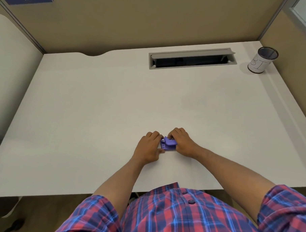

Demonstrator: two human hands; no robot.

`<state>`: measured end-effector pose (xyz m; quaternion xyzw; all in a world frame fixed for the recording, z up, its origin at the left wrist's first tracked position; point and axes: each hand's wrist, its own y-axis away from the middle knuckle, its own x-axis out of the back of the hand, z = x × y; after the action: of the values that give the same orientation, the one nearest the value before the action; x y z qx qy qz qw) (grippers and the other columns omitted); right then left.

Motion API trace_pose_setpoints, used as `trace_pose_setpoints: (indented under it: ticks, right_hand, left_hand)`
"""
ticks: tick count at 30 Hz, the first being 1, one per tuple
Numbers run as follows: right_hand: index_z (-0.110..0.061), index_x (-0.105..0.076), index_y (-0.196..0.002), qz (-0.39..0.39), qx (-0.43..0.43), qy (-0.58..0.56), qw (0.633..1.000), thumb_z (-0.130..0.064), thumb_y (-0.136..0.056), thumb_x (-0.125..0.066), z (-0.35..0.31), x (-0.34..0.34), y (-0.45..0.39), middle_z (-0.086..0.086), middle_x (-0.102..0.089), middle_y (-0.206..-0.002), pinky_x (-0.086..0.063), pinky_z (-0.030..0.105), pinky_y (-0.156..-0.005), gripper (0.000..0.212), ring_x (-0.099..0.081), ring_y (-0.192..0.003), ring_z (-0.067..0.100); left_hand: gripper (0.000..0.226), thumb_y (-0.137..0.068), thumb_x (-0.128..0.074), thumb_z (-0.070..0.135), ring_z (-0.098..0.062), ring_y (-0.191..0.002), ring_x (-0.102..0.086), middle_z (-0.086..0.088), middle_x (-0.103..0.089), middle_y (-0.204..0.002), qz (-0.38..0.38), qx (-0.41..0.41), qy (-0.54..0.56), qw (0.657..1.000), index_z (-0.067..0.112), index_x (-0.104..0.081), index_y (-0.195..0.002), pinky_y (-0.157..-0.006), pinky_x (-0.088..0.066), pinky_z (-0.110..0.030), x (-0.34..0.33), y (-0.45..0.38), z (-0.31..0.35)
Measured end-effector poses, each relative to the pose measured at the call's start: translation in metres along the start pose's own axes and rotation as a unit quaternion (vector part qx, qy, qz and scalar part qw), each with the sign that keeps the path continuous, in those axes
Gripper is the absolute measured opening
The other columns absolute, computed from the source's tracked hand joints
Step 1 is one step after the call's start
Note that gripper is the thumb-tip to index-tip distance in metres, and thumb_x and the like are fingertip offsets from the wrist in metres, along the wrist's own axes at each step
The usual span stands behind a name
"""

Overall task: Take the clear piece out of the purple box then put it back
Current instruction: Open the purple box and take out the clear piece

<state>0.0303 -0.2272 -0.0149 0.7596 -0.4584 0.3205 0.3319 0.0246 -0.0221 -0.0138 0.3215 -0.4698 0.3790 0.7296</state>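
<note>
Purple box [168, 144] on the white desk [113, 103], small, plastic, near the desk's front edge and roughly centred in front of the person. Its body shows a flat lower section with a few round studs or holes on the left part and a raised flap or lid tilted up across the top right. A thin pale sliver shows at the box's far edge under the right fingertips; whether that is the clear piece cannot be told.

Left hand [149, 147] clasps the box's left side, fingers curled over the far corner, thumb against the near edge. Right hand [182, 142] covers the box's right side, fingers bent and pinching at the lid's far edge. Both wrists rest low on the desk.

Beyond the box, toward the back of the desk, a grey cable hatch [191, 58] stands open. Right of the hatch, in the desk's far corner, a mesh pen cup [263, 60] wrapped in marked white paper.
</note>
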Motion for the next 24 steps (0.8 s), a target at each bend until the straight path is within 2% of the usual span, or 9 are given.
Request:
trace_pose_setpoints:
  ticks: [10,18,24]
  right_hand:
    - [-0.008,-0.057,-0.109,-0.011,-0.011,-0.032,0.999,0.013,-0.077,-0.049,-0.0003,0.0039,0.0006,0.009,-0.057,-0.114,-0.042,0.039,-0.089,0.039,-0.044,-0.104,0.025]
    - [-0.01,-0.055,-0.104,-0.016,-0.01,-0.066,0.998,0.018,-0.069,-0.037,0.0005,0.009,0.003,0.002,-0.052,-0.107,-0.033,0.027,-0.08,0.048,-0.041,-0.1,0.022]
    - [-0.007,-0.056,-0.107,0.014,-0.005,-0.055,0.998,0.016,-0.072,-0.041,-0.0038,0.0072,0.0013,0.009,-0.055,-0.111,-0.041,0.035,-0.084,0.045,-0.045,-0.099,0.026]
  left_hand:
    - [0.055,-0.082,-0.079,0.037,-0.026,-0.104,-0.055,-0.003,-0.06,-0.121,0.0,-0.013,-0.015,1.0,0.012,-0.058,-0.127,-0.083,-0.051,-0.037,0.0003,0.0,0.0007]
    - [0.045,-0.078,-0.074,0.024,-0.028,-0.092,-0.056,-0.004,-0.06,-0.111,0.018,-0.001,-0.009,1.0,0.011,-0.06,-0.119,-0.072,-0.049,-0.036,-0.0045,0.0009,0.0011]
    - [0.05,-0.083,-0.075,0.037,-0.024,-0.1,-0.055,-0.001,-0.059,-0.118,0.01,0.024,0.003,1.0,0.015,-0.057,-0.124,-0.08,-0.05,-0.034,-0.0026,-0.0011,0.0004]
